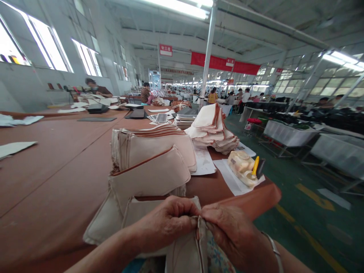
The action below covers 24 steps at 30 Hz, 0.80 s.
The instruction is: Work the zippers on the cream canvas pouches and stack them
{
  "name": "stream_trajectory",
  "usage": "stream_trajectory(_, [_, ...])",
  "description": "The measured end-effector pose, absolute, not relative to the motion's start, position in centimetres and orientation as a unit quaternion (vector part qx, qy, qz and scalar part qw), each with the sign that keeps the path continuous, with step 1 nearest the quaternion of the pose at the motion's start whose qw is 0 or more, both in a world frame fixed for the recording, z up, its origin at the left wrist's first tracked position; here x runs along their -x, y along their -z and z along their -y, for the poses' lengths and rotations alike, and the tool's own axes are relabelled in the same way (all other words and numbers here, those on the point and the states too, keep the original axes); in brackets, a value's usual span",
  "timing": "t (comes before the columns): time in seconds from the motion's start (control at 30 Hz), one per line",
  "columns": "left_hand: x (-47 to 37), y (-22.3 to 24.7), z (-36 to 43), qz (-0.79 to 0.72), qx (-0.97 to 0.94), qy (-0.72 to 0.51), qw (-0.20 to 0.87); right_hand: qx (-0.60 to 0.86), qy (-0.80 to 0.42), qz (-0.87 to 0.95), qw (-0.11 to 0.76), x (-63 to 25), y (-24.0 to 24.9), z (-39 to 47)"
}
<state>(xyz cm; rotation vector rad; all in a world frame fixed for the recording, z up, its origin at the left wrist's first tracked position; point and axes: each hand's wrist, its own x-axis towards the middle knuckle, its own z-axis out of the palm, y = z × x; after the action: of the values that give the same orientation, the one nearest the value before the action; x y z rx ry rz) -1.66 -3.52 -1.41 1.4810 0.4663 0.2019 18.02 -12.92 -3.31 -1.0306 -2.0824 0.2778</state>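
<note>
My left hand (170,222) and my right hand (231,231) meet at the front edge of the table, thumbs and fingers pinched together. Between them they grip the upper end of a cream stitched piece (182,254) with a brown inner side, whose seamed edge runs down toward my lap. Its lower part is cut off by the frame. Behind my right hand, a brown leather-like flap (258,199) stretches to the right; I cannot tell whether it belongs to the held piece. Just beyond my left hand lean more cream stitched pieces (148,178) with brown edges.
A brown-topped table (57,163) extends left. Stacked cream panels (159,146) stand ahead, with another pile (209,121) behind. At right, a plastic-wrapped container (240,163) and a yellow-handled brush (255,165) rest on white paper (227,174). A co-worker (99,89) sits far left.
</note>
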Motion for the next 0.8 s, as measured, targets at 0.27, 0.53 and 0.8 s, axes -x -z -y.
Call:
stream_trajectory(0.27, [2.4, 1.7, 3.3, -0.208, -0.666, -0.089, 0.711, 0.465, -0.153, 0.751, 0.443, -15.6, 6.3, 12.4])
stream_trajectory(0.53, [3.1, 2.3, 2.1, -0.26, -0.761, -0.044, 0.592, 0.488, -0.196, 0.76, 0.382, -16.3, 5.8, 11.6])
stream_trajectory(0.8, [2.9, 3.5, 1.5, -0.258, -0.77, -0.054, 0.581, 0.435, -0.139, 0.829, 0.323, -16.8, 5.2, 11.0])
